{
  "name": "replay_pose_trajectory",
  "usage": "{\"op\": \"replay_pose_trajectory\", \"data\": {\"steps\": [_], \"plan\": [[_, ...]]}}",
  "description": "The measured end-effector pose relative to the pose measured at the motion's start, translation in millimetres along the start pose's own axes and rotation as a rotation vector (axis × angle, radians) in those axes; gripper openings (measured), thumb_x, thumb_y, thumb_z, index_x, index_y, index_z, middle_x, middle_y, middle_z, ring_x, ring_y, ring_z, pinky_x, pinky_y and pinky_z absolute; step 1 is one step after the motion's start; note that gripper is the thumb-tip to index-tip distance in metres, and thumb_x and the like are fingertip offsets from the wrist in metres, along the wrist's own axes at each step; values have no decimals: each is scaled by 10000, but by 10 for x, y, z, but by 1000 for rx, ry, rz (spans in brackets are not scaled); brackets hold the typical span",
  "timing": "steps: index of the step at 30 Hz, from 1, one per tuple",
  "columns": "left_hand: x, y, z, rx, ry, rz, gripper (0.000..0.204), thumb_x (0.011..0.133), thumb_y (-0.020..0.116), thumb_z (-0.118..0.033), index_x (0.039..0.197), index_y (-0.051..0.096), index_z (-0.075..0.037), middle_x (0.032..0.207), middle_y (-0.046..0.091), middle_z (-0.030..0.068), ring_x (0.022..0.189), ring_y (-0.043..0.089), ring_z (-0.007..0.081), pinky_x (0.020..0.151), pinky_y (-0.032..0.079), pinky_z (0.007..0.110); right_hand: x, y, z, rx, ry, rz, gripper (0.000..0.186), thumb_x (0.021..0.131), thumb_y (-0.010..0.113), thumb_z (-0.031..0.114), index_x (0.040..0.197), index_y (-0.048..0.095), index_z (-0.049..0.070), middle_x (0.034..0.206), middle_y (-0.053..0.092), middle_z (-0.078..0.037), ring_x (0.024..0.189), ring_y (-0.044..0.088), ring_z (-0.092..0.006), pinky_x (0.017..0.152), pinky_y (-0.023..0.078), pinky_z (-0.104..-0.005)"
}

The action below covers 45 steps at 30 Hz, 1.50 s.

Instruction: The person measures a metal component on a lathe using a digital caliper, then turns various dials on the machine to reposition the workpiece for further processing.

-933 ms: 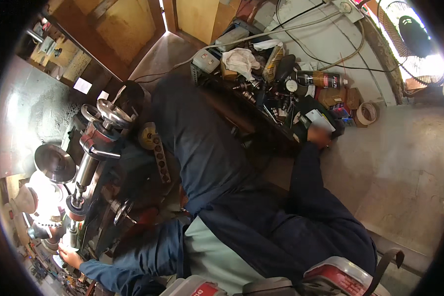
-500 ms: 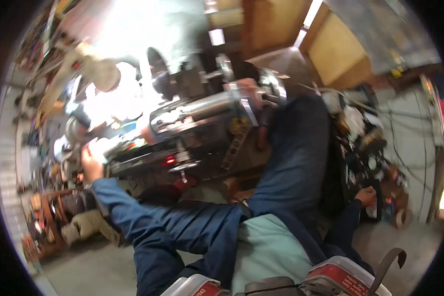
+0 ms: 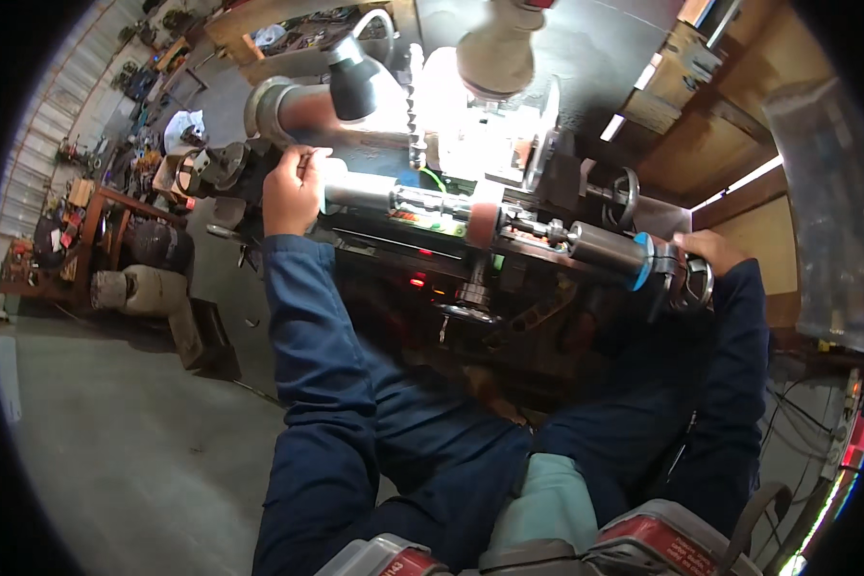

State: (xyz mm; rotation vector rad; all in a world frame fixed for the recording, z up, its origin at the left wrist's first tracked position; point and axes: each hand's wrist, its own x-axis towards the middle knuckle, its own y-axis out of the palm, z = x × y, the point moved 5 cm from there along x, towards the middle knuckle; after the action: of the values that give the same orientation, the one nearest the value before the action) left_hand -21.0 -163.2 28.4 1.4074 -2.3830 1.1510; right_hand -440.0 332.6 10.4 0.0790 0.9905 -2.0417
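My left hand (image 3: 296, 192) is closed at the left end of a polished steel cylinder (image 3: 360, 192), part of a bench machine with a narrow shaft along its middle. A dark-red round piece (image 3: 482, 223) sits mid-shaft. My right hand (image 3: 708, 248) grips the right-hand end fitting, by a chrome handwheel (image 3: 695, 281) and a steel cylinder (image 3: 605, 248) with a blue ring; its fingers are partly hidden. A lit black lamp (image 3: 350, 77), a pale housing (image 3: 494, 53) and a steel disc (image 3: 547, 134) stand behind the shaft. A smaller handwheel (image 3: 466, 313) hangs below.
A cluttered wooden rack (image 3: 96, 221) and a gas cylinder (image 3: 149, 293) stand on the concrete floor at left. Wooden panels (image 3: 715, 115) rise at back right, beside a translucent sheet (image 3: 816, 211). Cables (image 3: 802, 422) hang at lower right.
The view has swung round to face the machine squarely. My right hand has moved from the clutter at right onto the machine's right end. My left hand stays at its left end.
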Motion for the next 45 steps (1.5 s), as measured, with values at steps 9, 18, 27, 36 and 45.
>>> {"op": "replay_pose_trajectory", "data": {"steps": [9,18,27,36,45], "plan": [[45,2,19,119,-72,53,186,1006,579,-154,1026,673,5,938,759,118,848,732,172,741,552,300,-1339,904,470,-752,-462,-960,535,1014,504,268,1438,434,-51,1410,505,-277,1315,470,-411,1116,332,-455],[23,-57,107,84,10,-63,210,944,662,-246,904,660,-40,758,717,139,708,724,288,631,545,378,-966,-78,-211,1273,-382,-722,736,1036,279,470,1573,149,-17,1648,152,-193,1529,146,-326,1238,76,-432],[75,-15,54,88,30,-63,239,936,672,-286,895,664,-52,766,713,146,720,717,311,628,541,387,-361,-185,-783,1272,-526,-528,811,954,501,337,1583,119,-3,1672,113,-134,1551,51,-273,1232,99,-439],[103,-39,184,22,14,-59,223,914,705,-260,950,684,-41,812,724,123,737,720,244,675,548,345,-277,108,-263,1308,-526,-221,910,861,573,236,1589,73,15,1671,70,-154,1534,129,-318,1222,190,-470],[-251,-603,146,-246,102,-740,217,900,715,-214,942,666,-7,846,694,70,775,665,165,745,517,274,-134,545,-133,1334,-324,313,954,827,700,182,1575,125,38,1284,489,-142,1207,545,-316,1063,469,-449]]}}
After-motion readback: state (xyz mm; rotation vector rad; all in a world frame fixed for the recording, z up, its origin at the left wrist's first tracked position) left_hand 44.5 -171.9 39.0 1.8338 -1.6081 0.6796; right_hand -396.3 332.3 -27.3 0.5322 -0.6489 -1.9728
